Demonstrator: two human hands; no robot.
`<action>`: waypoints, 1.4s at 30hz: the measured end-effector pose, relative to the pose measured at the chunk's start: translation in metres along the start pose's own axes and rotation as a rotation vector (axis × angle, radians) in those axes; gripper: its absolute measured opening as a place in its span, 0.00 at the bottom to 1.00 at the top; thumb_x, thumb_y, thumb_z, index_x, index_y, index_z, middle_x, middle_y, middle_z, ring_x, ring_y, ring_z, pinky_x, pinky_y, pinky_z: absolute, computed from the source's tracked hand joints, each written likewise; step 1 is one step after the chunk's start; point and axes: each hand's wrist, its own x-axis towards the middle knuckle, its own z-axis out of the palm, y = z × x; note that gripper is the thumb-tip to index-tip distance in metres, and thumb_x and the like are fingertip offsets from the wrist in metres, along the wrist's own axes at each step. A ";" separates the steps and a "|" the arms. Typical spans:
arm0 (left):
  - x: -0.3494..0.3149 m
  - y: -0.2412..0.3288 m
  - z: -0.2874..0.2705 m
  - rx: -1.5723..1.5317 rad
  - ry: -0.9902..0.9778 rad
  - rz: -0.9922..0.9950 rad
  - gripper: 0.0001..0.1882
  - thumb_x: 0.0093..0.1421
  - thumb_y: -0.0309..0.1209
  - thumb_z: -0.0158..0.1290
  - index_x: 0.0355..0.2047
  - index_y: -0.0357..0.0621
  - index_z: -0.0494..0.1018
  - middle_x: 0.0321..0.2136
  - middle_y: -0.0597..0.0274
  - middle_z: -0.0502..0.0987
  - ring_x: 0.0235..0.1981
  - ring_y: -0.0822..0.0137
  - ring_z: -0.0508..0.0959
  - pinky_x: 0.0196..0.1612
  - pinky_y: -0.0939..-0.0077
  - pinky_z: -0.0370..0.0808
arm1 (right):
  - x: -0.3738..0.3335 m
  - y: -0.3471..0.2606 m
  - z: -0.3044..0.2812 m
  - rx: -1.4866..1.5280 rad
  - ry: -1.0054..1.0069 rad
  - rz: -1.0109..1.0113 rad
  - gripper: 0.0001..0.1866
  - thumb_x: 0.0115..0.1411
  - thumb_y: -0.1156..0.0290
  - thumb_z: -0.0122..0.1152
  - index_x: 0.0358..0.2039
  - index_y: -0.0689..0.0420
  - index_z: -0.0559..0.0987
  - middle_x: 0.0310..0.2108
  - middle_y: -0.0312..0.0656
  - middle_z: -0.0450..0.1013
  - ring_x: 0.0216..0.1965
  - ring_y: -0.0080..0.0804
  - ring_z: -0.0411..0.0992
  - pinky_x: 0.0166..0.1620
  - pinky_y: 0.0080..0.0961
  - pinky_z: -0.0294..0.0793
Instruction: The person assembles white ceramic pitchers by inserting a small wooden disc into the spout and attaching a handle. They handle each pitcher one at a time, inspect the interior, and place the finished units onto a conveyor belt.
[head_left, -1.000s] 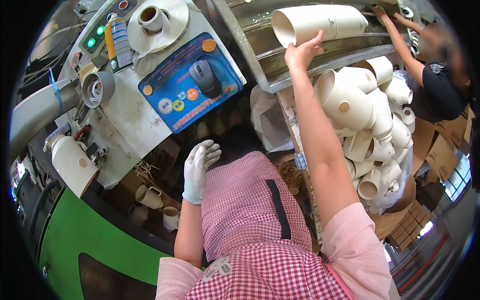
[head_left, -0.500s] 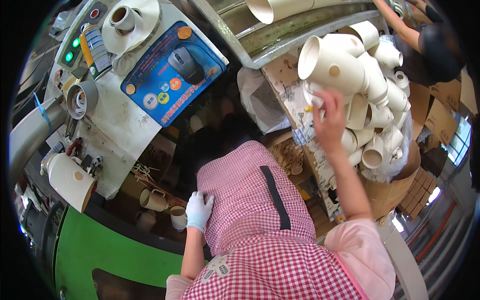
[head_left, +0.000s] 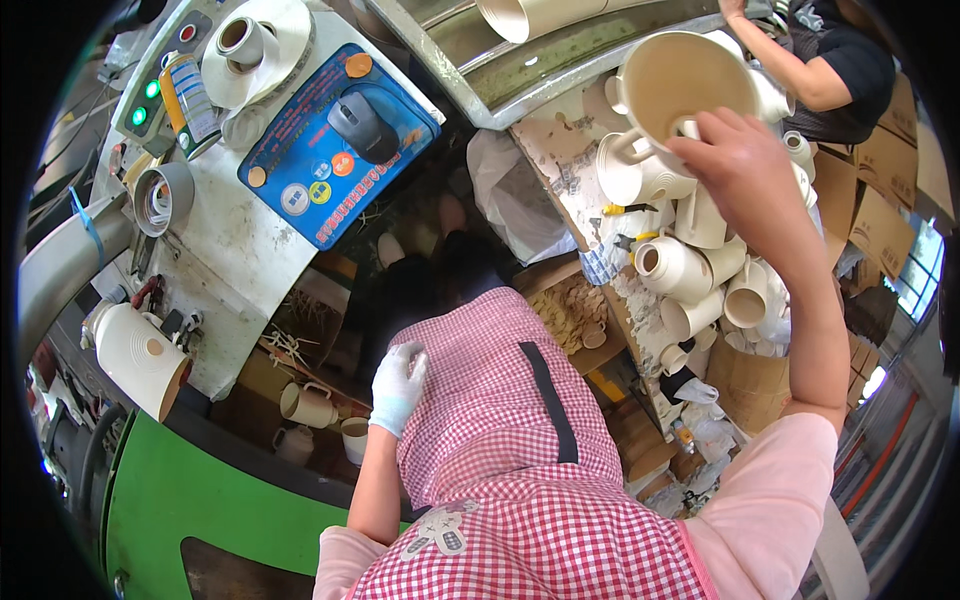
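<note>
My right hand (head_left: pixel 742 172), bare, is closed at the near rim of a large cream jug (head_left: pixel 655 88) whose wide mouth faces up towards me. The fingers bend over the edge, and the thumb side is partly hidden. Just below it, another cream jug with a handle (head_left: pixel 622 182) lies on the right-hand bench among several more. My left hand (head_left: pixel 400 385), in a white glove, rests on the lap of my red checked apron (head_left: pixel 480 370). Its fingers are loosely bent, with nothing visible in them.
At left, a table (head_left: pixel 240 300) carries a blue mat (head_left: pixel 290 170), a mouse (head_left: pixel 362 127), a tape roll (head_left: pixel 240 45) and a spray can (head_left: pixel 190 100). A cream jug (head_left: pixel 140 360) sits in a machine by the green panel (head_left: pixel 220 500). Another person's arm (head_left: pixel 780 60) is at upper right.
My right hand has moved up and right onto a large jug, which now shows its mouth. The pile looks rearranged. My left hand has shifted slightly upward on the apron.
</note>
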 end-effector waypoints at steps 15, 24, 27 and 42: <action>0.041 0.068 0.002 -0.254 0.076 0.034 0.12 0.70 0.29 0.53 0.48 0.36 0.79 0.42 0.53 0.81 0.42 0.61 0.81 0.47 0.71 0.77 | 0.057 -0.058 0.053 0.171 0.607 -0.233 0.23 0.52 0.74 0.63 0.50 0.52 0.84 0.40 0.31 0.79 0.37 0.30 0.75 0.39 0.29 0.74; 0.025 0.040 0.021 -0.269 0.061 -0.042 0.11 0.68 0.31 0.55 0.46 0.38 0.80 0.43 0.50 0.82 0.43 0.55 0.83 0.48 0.68 0.78 | 0.156 -0.042 0.115 -0.023 0.491 -0.286 0.06 0.51 0.73 0.61 0.32 0.54 0.78 0.31 0.36 0.75 0.38 0.32 0.75 0.41 0.29 0.73; 0.024 0.026 0.024 -0.264 0.102 -0.092 0.12 0.68 0.31 0.55 0.46 0.38 0.80 0.42 0.50 0.82 0.42 0.55 0.83 0.48 0.67 0.78 | 0.176 -0.001 0.130 -0.197 0.489 -0.152 0.05 0.51 0.72 0.61 0.30 0.54 0.78 0.28 0.35 0.75 0.35 0.32 0.75 0.38 0.30 0.74; 0.020 0.007 0.043 -0.370 0.121 -0.149 0.14 0.68 0.34 0.54 0.48 0.40 0.80 0.45 0.49 0.82 0.45 0.53 0.83 0.49 0.65 0.79 | 0.222 0.001 0.186 -0.330 0.193 -0.230 0.03 0.51 0.75 0.61 0.23 0.53 0.81 0.25 0.39 0.77 0.36 0.35 0.77 0.50 0.31 0.73</action>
